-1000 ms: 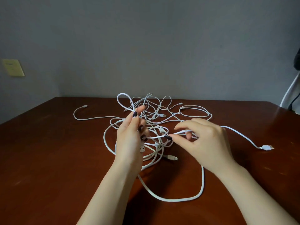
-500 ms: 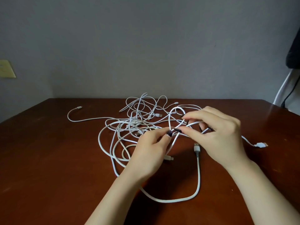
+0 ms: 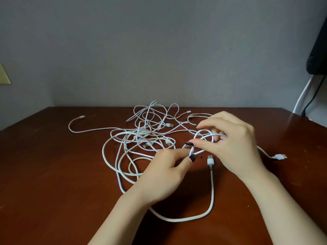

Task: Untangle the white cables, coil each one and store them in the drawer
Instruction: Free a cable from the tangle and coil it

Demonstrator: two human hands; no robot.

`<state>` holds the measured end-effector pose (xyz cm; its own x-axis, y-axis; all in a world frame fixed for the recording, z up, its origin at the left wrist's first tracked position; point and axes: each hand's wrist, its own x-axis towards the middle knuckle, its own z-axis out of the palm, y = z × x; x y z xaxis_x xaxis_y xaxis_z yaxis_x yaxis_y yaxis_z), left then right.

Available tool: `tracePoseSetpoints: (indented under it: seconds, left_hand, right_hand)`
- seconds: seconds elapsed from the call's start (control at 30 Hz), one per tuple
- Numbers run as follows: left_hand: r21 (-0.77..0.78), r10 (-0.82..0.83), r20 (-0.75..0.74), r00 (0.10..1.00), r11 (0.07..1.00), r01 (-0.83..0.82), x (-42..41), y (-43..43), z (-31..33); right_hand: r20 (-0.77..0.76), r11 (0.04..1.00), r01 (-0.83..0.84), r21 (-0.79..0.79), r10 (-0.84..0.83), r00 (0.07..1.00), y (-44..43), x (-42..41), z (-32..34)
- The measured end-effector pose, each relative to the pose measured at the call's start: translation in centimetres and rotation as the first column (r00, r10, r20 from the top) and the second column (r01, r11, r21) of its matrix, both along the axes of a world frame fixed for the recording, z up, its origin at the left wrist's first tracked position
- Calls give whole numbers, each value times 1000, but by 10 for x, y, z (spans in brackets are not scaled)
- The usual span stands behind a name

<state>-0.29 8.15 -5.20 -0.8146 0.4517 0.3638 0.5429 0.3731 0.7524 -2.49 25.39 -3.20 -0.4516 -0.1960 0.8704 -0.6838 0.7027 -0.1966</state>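
Note:
A tangle of white cables [image 3: 141, 137] lies in the middle of the dark wooden table [image 3: 53, 174]. My left hand [image 3: 164, 172] pinches a strand at the tangle's right side, fingertips near the crossing of a small loop [image 3: 203, 138]. My right hand [image 3: 231, 144] holds that same loop from the right, thumb and forefinger closed on it. A thick cable with a USB plug [image 3: 210, 160] curves along the table below my hands. Another USB plug [image 3: 279, 156] lies at the right. No drawer is in view.
One cable end [image 3: 82, 117] trails off to the far left of the table. A grey wall stands behind the table. A dark object [image 3: 318, 50] with a white and a black cord hangs at the right edge.
My left hand moved right from the tangle's middle toward my right hand. A small loop formed between both hands. The thick cable's plug dropped onto the table.

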Motion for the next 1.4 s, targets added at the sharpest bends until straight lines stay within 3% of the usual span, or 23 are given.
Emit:
tracePoseSetpoints:
  seconds: [0.17, 0.3, 0.4, 0.53, 0.7, 0.83, 0.97, 1.17, 1.4]
  left_hand:
    - [-30, 41, -27, 999, 999, -42, -2, -1, 0]
    - [56, 89, -36, 995, 995, -87, -2, -1, 2]
    - [218, 120, 71, 990, 967, -133, -1, -2, 5]
    - [464, 123, 265, 956, 853, -238, -2, -5, 8]
    - [569, 105, 386, 916, 755, -326, -5, -6, 8]
    - [539, 186, 366, 912, 757, -371, -4, -6, 6]
    - [436, 281, 220, 934, 828, -352, -5, -5, 6]
    - [363, 161, 147, 976, 909, -204, -2, -2, 3]
    - [305, 118, 123, 985, 940, -150, -1, -1, 3]
  right_hand:
    - [56, 999, 27, -36, -25, 998, 2, -2, 0]
    - [190, 975, 30, -219, 12, 982, -2, 1, 2]
    - [267, 955, 6, -296, 77, 961, -6, 2, 2]
    - [334, 935, -36, -353, 162, 929, -13, 5, 0]
    - [383, 938, -63, -342, 200, 902, -21, 5, -3]
    - [421, 906, -98, -412, 285, 861, -30, 10, -5]
    - [358, 847, -114, -518, 336, 871, -30, 13, -1]
    - [229, 857, -125, -499, 269, 936, -26, 14, 4]
    - [141, 830, -132, -542, 244, 959, -24, 13, 4]
